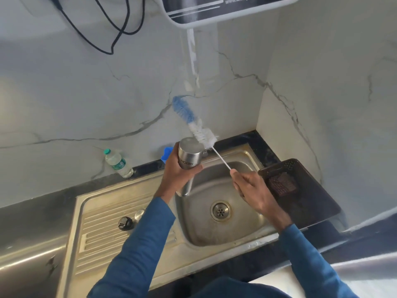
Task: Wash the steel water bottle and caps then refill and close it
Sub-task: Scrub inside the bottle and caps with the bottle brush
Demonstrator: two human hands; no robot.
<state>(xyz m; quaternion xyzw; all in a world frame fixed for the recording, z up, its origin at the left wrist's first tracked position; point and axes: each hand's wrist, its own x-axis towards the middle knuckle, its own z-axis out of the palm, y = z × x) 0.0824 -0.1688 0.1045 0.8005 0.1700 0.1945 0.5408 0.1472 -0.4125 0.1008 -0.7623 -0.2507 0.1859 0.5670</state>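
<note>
The steel water bottle (189, 157) is held over the back left corner of the sink (253, 157), inverted, to judge by the upside-down lettering on its side, with its base uppermost and its lower part hidden behind the left hand (179, 168), whose fingers and thumb are wrapped round the body. The bottle brush (193, 121) is held by the right hand (250, 186), which is closed round the end of the thin white handle; the blue-and-white bristles are raised above the bottle, and the white part of the bristle head appears to touch the rim of the upturned base, though contact cannot be made out for certain. The washing step is judged to be in hand, with the outside of the bottle being scrubbed or the brush being brought into position. No running water can be seen. Two caps, a black cap (125, 223) and a steel cap (139, 214), are left on the draining board (96, 233), near each other and well apart from the bottle, so the washing of the caps is judged to be outstanding, as are refilling and closing. For the next move, the bottle would need to be turned so that its mouth is presented to the brush, and the bristles guided in along the bottle's axis with the handle kept firmly gripped.
</note>
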